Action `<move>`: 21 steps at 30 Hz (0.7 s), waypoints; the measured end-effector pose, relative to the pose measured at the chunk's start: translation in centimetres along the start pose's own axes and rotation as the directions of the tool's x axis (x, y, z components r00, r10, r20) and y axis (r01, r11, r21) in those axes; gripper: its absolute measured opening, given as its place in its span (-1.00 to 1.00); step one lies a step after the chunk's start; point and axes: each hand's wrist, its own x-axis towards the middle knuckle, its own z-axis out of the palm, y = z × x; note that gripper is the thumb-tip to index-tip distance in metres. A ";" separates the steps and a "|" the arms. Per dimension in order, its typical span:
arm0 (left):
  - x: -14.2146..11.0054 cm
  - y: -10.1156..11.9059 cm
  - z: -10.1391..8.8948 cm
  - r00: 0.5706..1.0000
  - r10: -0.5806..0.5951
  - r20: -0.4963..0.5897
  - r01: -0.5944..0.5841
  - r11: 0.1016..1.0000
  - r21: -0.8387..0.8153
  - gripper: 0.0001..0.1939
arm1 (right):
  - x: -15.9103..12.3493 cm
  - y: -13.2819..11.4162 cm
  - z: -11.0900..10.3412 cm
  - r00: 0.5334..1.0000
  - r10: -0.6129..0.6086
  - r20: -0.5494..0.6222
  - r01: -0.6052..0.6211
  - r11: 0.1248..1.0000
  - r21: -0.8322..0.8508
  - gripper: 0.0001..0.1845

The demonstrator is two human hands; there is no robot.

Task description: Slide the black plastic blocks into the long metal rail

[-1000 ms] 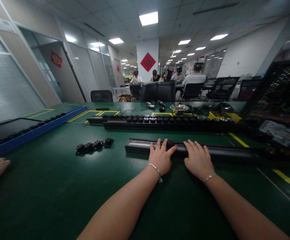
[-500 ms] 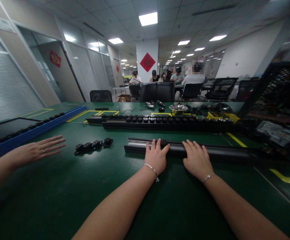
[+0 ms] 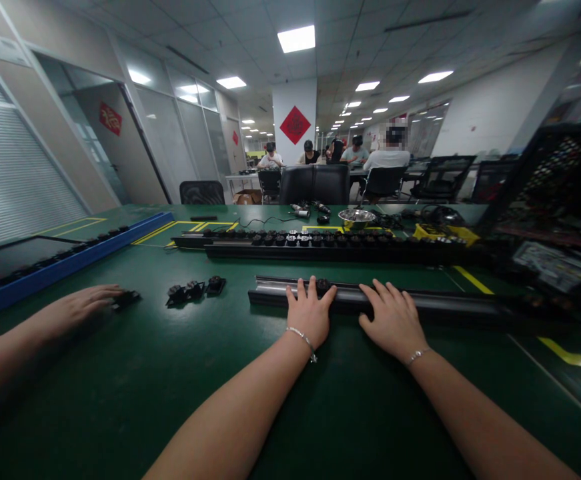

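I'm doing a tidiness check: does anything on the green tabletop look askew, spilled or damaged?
I see nothing plainly spilled or damaged. Only the small black round-topped parts left of the long black channel look slightly askew, lying loose at uneven angles.

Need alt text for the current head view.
A person's left hand and right hand rest on a black rail on a green table, a black component by the left thumb; farther left, a co-worker's hand touches a dark part.
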 end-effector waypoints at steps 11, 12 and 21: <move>0.0 -0.4 -0.7 0.998 -0.057 0.031 0.058 0.998 -0.011 -0.49 | 0.1 0.0 -0.2 1.000 0.003 0.018 -0.004 1.000 0.012 -0.46; 0.0 -0.5 -0.7 0.998 -0.061 0.032 0.062 0.998 -0.012 -0.49 | 0.1 0.0 -0.2 1.000 0.003 0.020 -0.003 1.000 0.011 -0.46; -0.4 -2.2 -0.7 0.995 -0.101 0.018 0.101 0.995 0.027 -0.47 | 0.1 0.0 -0.1 1.000 0.008 0.021 -0.008 1.000 0.026 -0.47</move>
